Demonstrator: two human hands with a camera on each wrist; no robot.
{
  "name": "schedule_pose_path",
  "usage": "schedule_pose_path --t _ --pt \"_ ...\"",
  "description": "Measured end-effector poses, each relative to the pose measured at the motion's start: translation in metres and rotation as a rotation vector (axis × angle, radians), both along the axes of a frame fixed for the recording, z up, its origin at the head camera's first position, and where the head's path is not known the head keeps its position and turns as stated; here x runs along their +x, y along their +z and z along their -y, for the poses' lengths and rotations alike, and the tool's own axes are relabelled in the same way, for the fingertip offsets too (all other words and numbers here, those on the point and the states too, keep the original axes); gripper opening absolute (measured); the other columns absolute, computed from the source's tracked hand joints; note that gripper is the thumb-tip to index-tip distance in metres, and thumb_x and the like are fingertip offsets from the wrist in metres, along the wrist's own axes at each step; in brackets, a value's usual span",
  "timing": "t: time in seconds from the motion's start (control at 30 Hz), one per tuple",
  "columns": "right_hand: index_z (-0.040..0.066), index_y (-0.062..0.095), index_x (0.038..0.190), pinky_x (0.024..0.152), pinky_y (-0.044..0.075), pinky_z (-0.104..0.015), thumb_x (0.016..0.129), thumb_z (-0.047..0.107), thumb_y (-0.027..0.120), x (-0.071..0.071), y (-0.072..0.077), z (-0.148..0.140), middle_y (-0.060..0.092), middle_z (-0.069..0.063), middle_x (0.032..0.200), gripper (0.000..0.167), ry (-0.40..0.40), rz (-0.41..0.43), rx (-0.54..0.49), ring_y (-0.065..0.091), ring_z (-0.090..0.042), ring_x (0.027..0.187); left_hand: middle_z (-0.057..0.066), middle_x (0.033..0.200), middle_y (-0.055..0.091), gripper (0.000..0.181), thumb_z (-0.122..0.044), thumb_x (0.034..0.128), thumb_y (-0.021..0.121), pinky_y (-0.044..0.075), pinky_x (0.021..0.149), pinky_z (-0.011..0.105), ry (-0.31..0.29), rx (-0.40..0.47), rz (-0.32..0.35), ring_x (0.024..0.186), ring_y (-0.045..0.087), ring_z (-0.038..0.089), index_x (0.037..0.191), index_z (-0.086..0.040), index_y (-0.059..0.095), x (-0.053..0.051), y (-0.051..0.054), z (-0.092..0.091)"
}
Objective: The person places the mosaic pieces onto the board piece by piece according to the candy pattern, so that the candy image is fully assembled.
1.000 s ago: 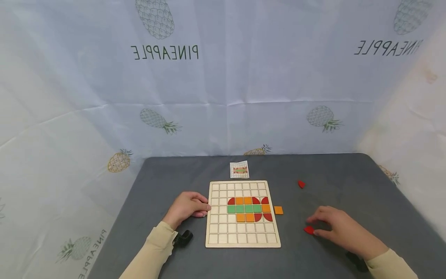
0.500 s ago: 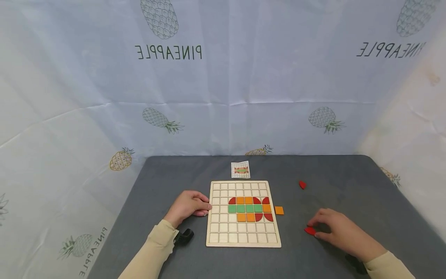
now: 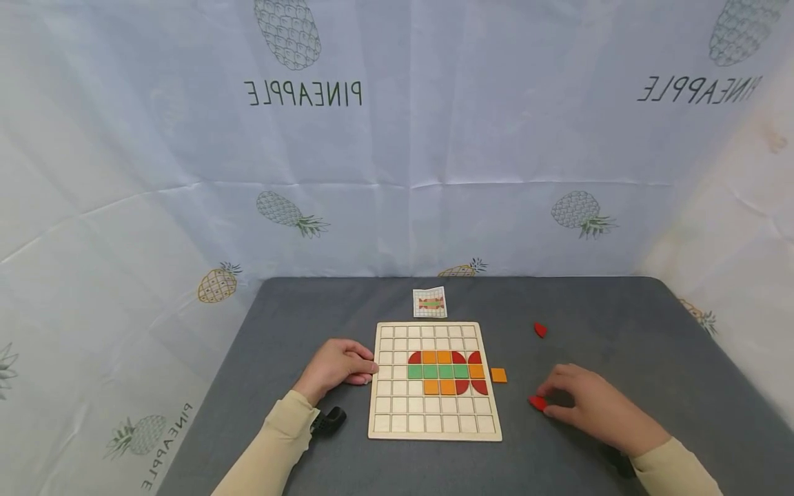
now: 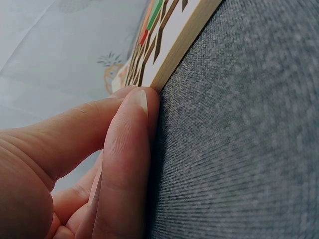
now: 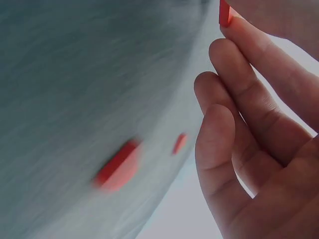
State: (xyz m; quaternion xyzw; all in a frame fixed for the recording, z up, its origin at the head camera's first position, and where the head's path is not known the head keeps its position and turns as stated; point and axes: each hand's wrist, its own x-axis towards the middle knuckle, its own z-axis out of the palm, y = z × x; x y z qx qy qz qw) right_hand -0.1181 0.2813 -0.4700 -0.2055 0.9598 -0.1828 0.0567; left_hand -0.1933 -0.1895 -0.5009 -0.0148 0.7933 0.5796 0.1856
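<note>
A pale wooden grid board [image 3: 397, 405] lies on the grey table, with red, orange and green flat tiles set in its squares. At its left edge, the fingertips of my left hand [image 3: 335, 366] hold the rim; the left wrist view shows thumb and finger together at the board's edge [image 4: 172, 57]. To the right of the board, my right hand [image 3: 589, 399] pinches a small red curved-edge tile [image 3: 537, 403] between thumb and finger. The same red tile [image 5: 224, 12] is partly cut off at the top of the right wrist view.
A loose orange square tile [image 3: 499, 375] lies by the board's right edge. Farther back is a red tile [image 3: 540, 330]. A nearer red tile [image 5: 118, 167] shows in the right wrist view. Behind the board lies a pattern card [image 3: 430, 302]. A pineapple-print cloth [image 3: 397, 227] hangs behind.
My right hand has closed on the red tile and moved slightly left with it, toward the board. The left hand stays at the board's edge. The whole view has shifted a little.
</note>
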Motion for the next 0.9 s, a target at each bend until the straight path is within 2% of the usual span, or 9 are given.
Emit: schedule_pose_path --t 0.2,0.5,0.7,0.9 --pt "0.035 0.078 0.100 0.075 0.059 -0.027 0.086 0.026 0.094 -0.020 0.005 0.041 0.064 0.019 0.097 0.023 0.023 -0.018 -0.041 0.060 -0.002 0.089 0.008 0.089 0.082 0.036 -0.015 0.0850 0.093 0.069 0.073 0.032 0.001 -0.006 0.008 0.076 0.079 0.015 0.113 0.000 0.076 0.001 0.001 0.000" --pt "0.025 0.081 0.098 0.070 0.053 -0.024 0.088 0.022 0.092 -0.046 0.014 0.115 0.068 0.011 0.096 0.015 0.094 -0.027 -0.094 0.058 -0.010 0.086 0.007 0.089 0.082 0.036 -0.016 0.0840 0.094 0.069 0.073 0.032 0.005 0.006 0.007 0.076 0.079 0.014 0.112 -0.001 0.076 0.000 0.000 0.000" --pt "0.022 0.082 0.097 0.074 0.056 -0.027 0.088 0.021 0.090 -0.052 0.014 0.156 0.070 0.010 0.095 0.012 0.151 -0.024 -0.117 0.062 -0.011 0.089 0.008 0.088 0.082 0.035 -0.013 0.0840 0.093 0.069 0.071 0.031 0.005 0.024 0.015 0.074 0.079 0.013 0.111 0.000 0.076 0.000 -0.002 -0.001" --pt "0.020 0.082 0.092 0.072 0.053 -0.024 0.086 0.019 0.092 -0.049 0.009 0.181 0.067 0.008 0.088 0.011 0.172 -0.041 -0.159 0.060 -0.012 0.087 0.007 0.086 0.081 0.033 -0.013 0.0843 0.093 0.069 0.071 0.031 0.011 0.010 0.010 0.073 0.078 0.012 0.109 -0.001 0.077 0.000 0.000 0.000"
